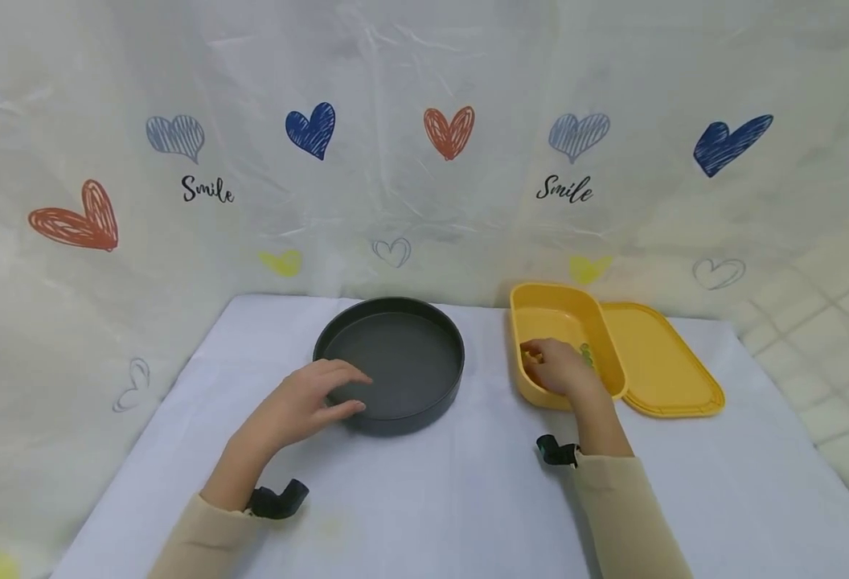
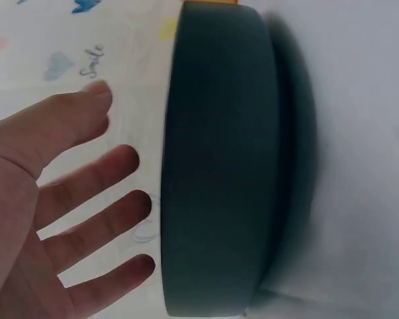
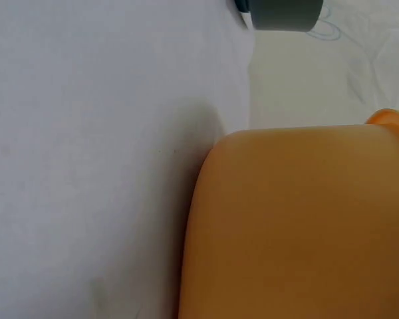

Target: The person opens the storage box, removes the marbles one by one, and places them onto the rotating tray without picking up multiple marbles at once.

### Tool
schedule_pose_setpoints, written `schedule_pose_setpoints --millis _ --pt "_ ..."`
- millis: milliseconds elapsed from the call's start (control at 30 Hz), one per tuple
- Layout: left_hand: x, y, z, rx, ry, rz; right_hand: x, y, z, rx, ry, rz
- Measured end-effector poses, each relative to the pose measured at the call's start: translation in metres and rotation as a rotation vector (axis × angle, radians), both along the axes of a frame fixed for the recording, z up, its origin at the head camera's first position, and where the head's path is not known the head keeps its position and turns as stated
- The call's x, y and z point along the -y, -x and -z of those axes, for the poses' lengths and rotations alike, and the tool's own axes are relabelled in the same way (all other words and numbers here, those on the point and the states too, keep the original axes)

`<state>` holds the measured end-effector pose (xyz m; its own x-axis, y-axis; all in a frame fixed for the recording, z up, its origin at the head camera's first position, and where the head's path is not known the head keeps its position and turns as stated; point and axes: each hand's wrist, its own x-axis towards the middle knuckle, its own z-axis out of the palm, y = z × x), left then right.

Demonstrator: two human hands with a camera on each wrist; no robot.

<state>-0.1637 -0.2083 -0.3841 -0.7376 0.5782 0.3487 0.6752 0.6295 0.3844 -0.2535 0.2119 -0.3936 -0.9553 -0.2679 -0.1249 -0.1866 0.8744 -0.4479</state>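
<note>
My left hand (image 1: 316,406) hovers over the near left rim of a round dark grey pan (image 1: 403,354), fingers spread and relaxed, holding nothing. In the left wrist view, the fingertips (image 2: 141,203) appear beside the outer wall of the pan (image 2: 219,159). My right hand (image 1: 556,366) reaches down into a yellow rectangular container (image 1: 605,346), its fingers bent toward the bottom. Small green pieces (image 1: 587,354) lie in the container beside that hand. Whether the right fingers grip anything is hidden; the right wrist view shows only the container's outer wall (image 3: 292,226).
A flat yellow lid (image 1: 659,362) lies on the white-covered table (image 1: 439,498), right of the container and partly behind it. Behind the table hangs a pale sheet (image 1: 395,72) printed with hearts. Each wrist carries a small black camera mount (image 1: 280,500).
</note>
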Motion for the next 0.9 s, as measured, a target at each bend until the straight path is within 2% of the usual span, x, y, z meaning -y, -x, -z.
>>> schedule_pose_setpoints --millis 200,400,600,800,900 --pt "-0.01 -0.003 0.007 0.069 0.101 0.028 -0.003 0.001 -0.003 -0.016 -0.022 -0.063" --pt "-0.012 -0.003 0.008 0.071 0.16 0.029 -0.007 0.003 -0.005 -0.001 -0.044 -0.093" --pt "-0.005 -0.002 0.011 0.015 0.14 0.022 -0.006 0.007 -0.001 -0.004 -0.056 -0.095" --pt "0.0 0.001 0.014 -0.105 0.109 0.055 -0.004 0.009 -0.001 0.063 -0.043 -0.028" --pt "0.002 0.002 0.013 -0.121 0.113 0.056 -0.003 0.01 0.0 0.08 -0.031 -0.004"
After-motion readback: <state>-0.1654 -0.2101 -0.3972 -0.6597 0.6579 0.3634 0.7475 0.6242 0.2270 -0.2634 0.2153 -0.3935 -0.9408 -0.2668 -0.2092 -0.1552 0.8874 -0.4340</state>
